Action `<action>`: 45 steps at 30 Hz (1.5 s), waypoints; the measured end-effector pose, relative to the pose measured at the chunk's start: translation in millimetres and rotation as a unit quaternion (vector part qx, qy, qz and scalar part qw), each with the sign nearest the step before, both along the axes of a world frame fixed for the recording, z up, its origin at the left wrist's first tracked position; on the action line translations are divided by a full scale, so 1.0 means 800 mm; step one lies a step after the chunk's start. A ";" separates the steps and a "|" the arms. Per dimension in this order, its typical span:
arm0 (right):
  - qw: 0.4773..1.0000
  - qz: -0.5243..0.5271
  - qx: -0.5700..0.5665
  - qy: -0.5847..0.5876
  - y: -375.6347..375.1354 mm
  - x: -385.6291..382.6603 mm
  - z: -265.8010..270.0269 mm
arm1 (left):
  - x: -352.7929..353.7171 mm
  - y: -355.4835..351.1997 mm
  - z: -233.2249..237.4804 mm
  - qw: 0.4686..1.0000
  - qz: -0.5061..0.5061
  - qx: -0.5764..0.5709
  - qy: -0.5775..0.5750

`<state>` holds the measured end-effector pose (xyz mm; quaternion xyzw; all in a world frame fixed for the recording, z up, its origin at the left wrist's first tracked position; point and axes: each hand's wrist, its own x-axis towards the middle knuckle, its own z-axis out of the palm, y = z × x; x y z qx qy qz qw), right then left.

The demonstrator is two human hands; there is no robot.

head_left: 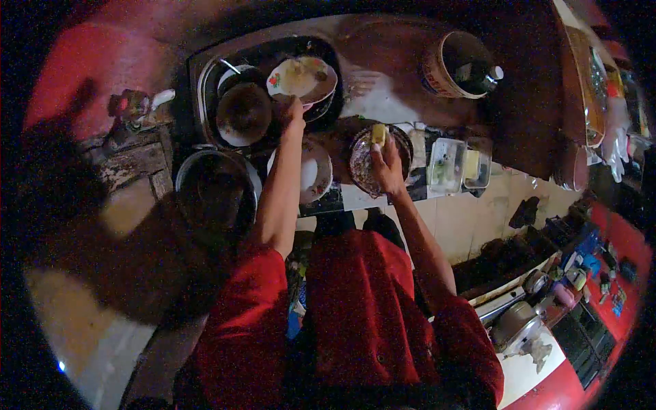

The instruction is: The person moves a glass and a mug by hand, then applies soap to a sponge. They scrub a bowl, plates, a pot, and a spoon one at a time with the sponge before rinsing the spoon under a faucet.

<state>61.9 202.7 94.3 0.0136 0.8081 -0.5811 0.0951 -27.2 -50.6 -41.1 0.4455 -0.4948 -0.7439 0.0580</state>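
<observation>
My left hand point(294, 111) reaches out to the sink and grips the near rim of a white plate with a red flower pattern point(301, 77), held tilted above the sink point(205, 75). My right hand point(387, 166) holds a yellow sponge point(378, 132) against a patterned glass plate point(362, 164) lying on the counter. A second white flowered plate point(316, 172) rests between my forearms.
A dark pot point(242, 113) with a utensil sits in the sink. A large dark pan point(215, 191) stands at the lower left. A clear container point(447, 165), a soap tub point(476, 166) and a round basket holding a bottle point(459, 65) lie right.
</observation>
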 end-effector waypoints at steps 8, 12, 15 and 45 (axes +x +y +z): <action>0.984 0.145 0.056 0.091 -0.081 -0.025 0.064 | 0.156 0.065 0.180 0.978 -0.100 -0.143 0.111; 0.967 0.252 -0.029 0.017 -0.131 -0.026 0.025 | 0.211 0.098 0.207 0.935 -0.185 -0.303 0.015; 0.897 0.387 -0.078 0.200 -0.108 0.008 0.032 | 0.235 0.077 0.249 0.992 -0.033 -0.096 0.078; 0.978 -0.109 -0.172 0.048 0.016 -0.078 0.177 | 0.171 0.154 0.291 0.893 -0.015 0.284 0.348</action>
